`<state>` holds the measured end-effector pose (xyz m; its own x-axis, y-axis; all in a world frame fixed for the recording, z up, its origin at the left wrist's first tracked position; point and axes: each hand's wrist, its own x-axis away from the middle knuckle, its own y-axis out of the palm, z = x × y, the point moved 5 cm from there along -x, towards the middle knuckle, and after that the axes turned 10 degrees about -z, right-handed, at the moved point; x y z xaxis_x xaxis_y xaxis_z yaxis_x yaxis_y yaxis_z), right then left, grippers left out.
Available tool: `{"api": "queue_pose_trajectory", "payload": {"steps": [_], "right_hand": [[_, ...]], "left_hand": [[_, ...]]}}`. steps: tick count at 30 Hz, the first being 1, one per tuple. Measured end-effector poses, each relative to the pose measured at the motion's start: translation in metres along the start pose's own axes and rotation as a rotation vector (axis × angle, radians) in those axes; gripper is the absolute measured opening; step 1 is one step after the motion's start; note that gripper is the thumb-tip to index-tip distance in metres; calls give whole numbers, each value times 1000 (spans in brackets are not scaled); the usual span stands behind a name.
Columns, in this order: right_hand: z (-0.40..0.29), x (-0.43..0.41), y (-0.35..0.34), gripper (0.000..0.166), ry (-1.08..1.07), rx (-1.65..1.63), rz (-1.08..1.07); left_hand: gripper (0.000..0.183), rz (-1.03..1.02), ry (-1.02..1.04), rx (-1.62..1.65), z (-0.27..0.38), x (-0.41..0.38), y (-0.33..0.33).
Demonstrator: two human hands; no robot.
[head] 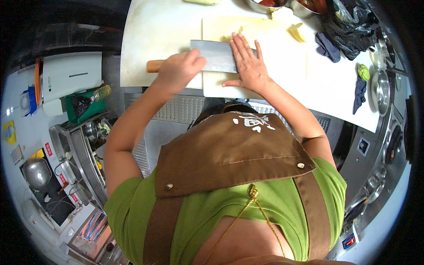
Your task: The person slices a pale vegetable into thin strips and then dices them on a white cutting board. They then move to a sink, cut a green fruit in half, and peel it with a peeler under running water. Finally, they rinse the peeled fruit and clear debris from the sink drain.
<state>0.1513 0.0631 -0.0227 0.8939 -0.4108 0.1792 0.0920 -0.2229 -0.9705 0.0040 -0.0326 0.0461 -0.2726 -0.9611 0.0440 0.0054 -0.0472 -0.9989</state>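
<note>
My left hand [182,68] is closed on a cleaver [217,55], near where the blade meets its wooden handle [155,66]. The broad blade lies nearly flat over a pale cutting board [258,84]. My right hand [250,66] is spread palm down on the far end of the blade, with the thumb apart. Small pale-yellow crushed or chopped pieces [241,31] lie just beyond the right fingertips. What is under the blade is hidden. Pale-yellow curved pieces [298,32] rest at the right part of the board.
The board lies on a larger white worktop [159,36]. Metal bowls with red contents [270,4] stand at the back. To the right are a black plastic bag [354,29], a dark cloth [327,47], a green vegetable [363,72] and a metal bowl [382,92].
</note>
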Motion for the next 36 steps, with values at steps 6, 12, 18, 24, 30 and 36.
{"api": "queue_pose_trajectory", "payload": {"steps": [6, 12, 18, 24, 30, 36], "right_hand": [[48, 26, 20, 117, 1, 47, -4], [91, 56, 17, 100, 93, -124, 230], [120, 58, 30, 97, 252, -147, 262], [136, 26, 62, 106, 558, -66, 290], [62, -27, 54, 100, 268, -339, 369], [57, -31, 51, 94, 260, -320, 358]], "left_hand": [[21, -58, -151, 164, -30, 44, -17], [19, -320, -93, 805, -40, 54, 47], [23, -464, -337, 1016, -70, 8, 65], [24, -344, -462, 1098, -79, 12, 37], [29, 90, -583, 699, -53, 27, 51], [31, 177, -449, 593, 9, 6, 57]]}}
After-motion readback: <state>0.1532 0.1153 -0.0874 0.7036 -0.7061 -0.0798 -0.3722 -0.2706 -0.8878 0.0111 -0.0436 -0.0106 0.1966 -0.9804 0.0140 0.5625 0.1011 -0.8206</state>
